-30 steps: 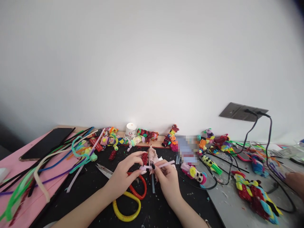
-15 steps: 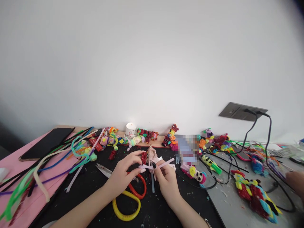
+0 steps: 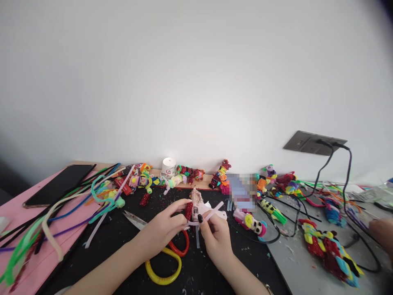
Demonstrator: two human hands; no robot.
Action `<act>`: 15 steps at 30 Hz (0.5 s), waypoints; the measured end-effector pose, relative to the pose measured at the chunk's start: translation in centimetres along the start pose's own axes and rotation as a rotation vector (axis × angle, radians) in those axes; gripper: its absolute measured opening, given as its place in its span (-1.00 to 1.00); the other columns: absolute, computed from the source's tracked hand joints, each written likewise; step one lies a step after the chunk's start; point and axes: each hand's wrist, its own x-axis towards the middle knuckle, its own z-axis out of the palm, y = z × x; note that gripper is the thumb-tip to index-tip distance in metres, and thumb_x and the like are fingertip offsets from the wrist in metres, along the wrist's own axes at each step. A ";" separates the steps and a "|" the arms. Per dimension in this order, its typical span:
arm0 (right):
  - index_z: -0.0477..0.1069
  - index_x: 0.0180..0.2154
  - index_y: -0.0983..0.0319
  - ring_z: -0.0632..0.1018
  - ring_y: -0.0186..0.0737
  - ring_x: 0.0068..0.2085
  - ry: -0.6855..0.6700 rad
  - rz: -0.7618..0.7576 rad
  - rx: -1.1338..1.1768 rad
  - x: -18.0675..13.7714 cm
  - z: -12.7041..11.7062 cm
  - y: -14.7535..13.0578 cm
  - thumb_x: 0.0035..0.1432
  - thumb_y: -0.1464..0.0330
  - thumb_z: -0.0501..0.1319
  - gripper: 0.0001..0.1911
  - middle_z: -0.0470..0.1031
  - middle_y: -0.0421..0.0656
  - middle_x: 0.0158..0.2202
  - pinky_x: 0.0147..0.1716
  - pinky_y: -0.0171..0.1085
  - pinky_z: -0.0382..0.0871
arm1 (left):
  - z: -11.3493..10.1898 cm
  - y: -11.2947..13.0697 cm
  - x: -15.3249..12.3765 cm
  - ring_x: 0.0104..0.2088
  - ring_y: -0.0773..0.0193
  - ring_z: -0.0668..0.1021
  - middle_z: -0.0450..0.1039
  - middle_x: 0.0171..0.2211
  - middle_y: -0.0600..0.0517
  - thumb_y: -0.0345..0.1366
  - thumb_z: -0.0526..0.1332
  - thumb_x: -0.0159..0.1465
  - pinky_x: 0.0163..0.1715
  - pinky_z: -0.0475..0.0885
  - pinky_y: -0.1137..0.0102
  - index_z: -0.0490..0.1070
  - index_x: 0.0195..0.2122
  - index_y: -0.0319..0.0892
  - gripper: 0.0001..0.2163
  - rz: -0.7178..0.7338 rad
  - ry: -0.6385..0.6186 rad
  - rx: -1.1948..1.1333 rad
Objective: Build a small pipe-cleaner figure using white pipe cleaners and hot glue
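My left hand [image 3: 164, 229] and my right hand [image 3: 215, 235] meet over a black mat [image 3: 123, 250] at the middle of the table. Both pinch a pale lilac pipe cleaner [image 3: 211, 213], which bends between the fingertips and sticks out to the upper right. A short red glittery piece [image 3: 188, 209] stands between my left fingers. Just behind the fingertips lies a pale pink glue gun [image 3: 197, 198]. Red-and-yellow-handled scissors [image 3: 166, 262] lie under my left hand.
Loose pipe cleaners [image 3: 61, 209] sprawl over a pink sheet at the left beside a dark phone [image 3: 58, 184]. Finished colourful figures [image 3: 184, 174] line the wall with a small white cup [image 3: 169, 167]. Black cables [image 3: 346, 180] run from a wall socket. Another person's hand [image 3: 382, 231] rests at right.
Both hands have drawn slightly closer together and nearer me, bending the lilac pipe cleaner tighter around the red piece. The view has shifted a little.
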 end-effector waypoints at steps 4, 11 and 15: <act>0.24 -0.51 0.21 0.28 -0.34 -0.55 -0.068 -0.065 0.028 -0.1 -0.5 -0.1 0.26 0.38 0.01 -0.73 0.25 -0.28 -0.59 -0.53 -0.37 0.13 | 0.1 -0.1 0.1 0.12 0.12 0.41 0.27 0.19 -0.05 -0.33 0.09 0.30 0.12 0.27 0.30 0.47 -0.36 -0.10 -0.83 -0.042 0.032 -0.078; 0.30 -0.11 0.24 0.38 -0.04 -0.05 0.016 -0.029 -0.396 1.6 -1.4 1.4 -0.11 0.55 0.02 -0.56 0.38 -0.03 -0.09 -0.09 -0.10 0.22 | 0.0 -1.3 1.1 0.05 0.10 0.49 0.44 0.01 -0.03 -0.25 0.28 0.18 0.10 0.29 0.19 0.27 -0.38 -0.11 -0.84 -0.361 0.408 -0.763; 0.31 -0.03 0.23 0.37 0.06 -0.05 -0.067 0.164 -0.725 1.9 -1.4 2.3 -0.14 0.51 0.07 -0.46 0.36 0.00 -0.03 -0.13 -0.04 0.18 | -0.3 -1.2 1.3 -0.04 0.14 0.56 0.48 -0.31 0.11 -0.21 0.27 0.20 0.06 0.31 0.23 0.25 -0.29 -0.07 -0.82 -0.407 0.445 -1.047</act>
